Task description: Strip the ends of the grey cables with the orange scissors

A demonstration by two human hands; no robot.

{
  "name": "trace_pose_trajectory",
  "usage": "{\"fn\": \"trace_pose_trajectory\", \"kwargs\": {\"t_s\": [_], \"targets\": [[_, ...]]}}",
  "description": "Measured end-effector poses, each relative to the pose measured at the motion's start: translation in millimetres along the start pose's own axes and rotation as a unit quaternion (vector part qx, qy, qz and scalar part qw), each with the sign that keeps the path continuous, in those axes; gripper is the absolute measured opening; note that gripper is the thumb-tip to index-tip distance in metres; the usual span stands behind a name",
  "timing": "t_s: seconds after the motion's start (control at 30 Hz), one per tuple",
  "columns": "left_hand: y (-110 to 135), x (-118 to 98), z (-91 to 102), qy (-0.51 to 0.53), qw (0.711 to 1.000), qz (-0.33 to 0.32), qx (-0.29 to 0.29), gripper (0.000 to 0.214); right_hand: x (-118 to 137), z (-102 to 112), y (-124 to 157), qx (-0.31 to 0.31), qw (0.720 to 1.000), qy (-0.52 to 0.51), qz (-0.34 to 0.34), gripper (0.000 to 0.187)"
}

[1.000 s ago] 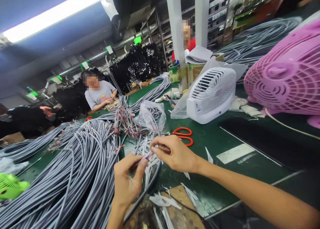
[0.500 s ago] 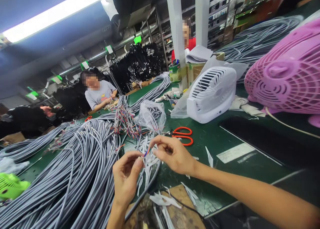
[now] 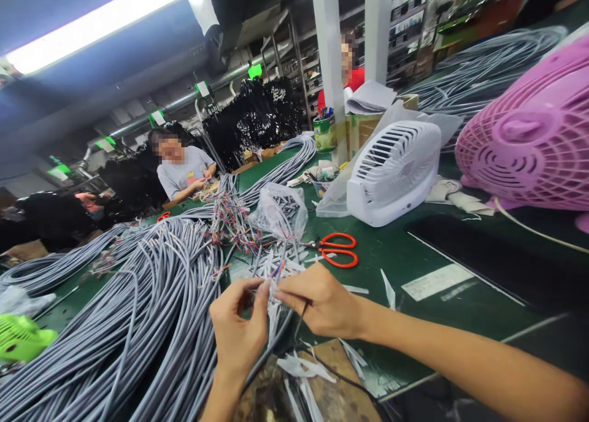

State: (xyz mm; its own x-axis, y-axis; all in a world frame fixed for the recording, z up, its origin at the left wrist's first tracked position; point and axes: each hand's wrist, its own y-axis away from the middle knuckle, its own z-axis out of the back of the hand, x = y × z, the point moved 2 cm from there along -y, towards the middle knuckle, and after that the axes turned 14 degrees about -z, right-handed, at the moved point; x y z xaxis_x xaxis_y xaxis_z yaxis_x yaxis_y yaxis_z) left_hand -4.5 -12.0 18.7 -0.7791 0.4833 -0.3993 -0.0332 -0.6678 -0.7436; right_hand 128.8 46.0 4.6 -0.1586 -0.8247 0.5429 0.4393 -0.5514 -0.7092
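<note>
Wires, blue and orange-red (image 3: 278,268), poke up at the centre of our clock, just above our meeting fingertips. Our left hand (image 3: 239,327) has thumb and forefinger clamped at the base of these wires. Our right hand (image 3: 324,302) comes in from four o'clock, its thumb and forefinger together at the same spot; we cannot tell what exactly lies between them. The two hands' fingertips are nearly touching.

Beneath, a dark grey cable (image 3: 269,351) bends down toward seven o'clock; we cannot tell whether the wires belong to it. A heap of grey cables (image 3: 151,299) fills nine o'clock, and between ten and eleven a bundle of stripped, multicoloured ends (image 3: 234,222) spreads over the green bench (image 3: 380,253). At twelve we see white strips (image 3: 262,265) scattered about, then a clear bag (image 3: 280,210) of small grey pieces. Scissors with orange-red handles (image 3: 338,250) lie near two o'clock; farther out that way stand a white fan (image 3: 396,173) and a large pink fan (image 3: 519,134). A brown board (image 3: 352,403) sits at five. Well off, between ten and eleven, a co-worker in a grey shirt (image 3: 184,170) has both hands close together.
</note>
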Motion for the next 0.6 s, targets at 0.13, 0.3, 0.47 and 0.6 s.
{"fn": "trace_pose_trajectory", "kwargs": {"t_s": [0.13, 0.3, 0.47, 0.6], "targets": [[-2.2, -1.2, 0.5, -0.054, 0.997, -0.05, 0.025, 0.012, 4.1, -2.9, 4.4, 0.017, 0.998, 0.029, 0.048, 0.039], [-6.6, 2.7, 2.5, -0.009, 0.989, -0.086, 0.123, 0.017, 6.4, 0.1, 4.5, 0.019, 0.999, 0.014, 0.025, 0.036], [-6.2, 1.1, 3.7, 0.016, 0.975, -0.093, 0.204, 0.017, 3.2, 4.3, 0.8, 0.027, 0.997, -0.032, -0.059, 0.034], [-6.4, -3.3, 4.1, 0.026, 0.973, -0.085, 0.214, 0.015, 0.4, 5.2, -1.0, 0.011, 0.996, -0.028, -0.083, 0.031]]}}
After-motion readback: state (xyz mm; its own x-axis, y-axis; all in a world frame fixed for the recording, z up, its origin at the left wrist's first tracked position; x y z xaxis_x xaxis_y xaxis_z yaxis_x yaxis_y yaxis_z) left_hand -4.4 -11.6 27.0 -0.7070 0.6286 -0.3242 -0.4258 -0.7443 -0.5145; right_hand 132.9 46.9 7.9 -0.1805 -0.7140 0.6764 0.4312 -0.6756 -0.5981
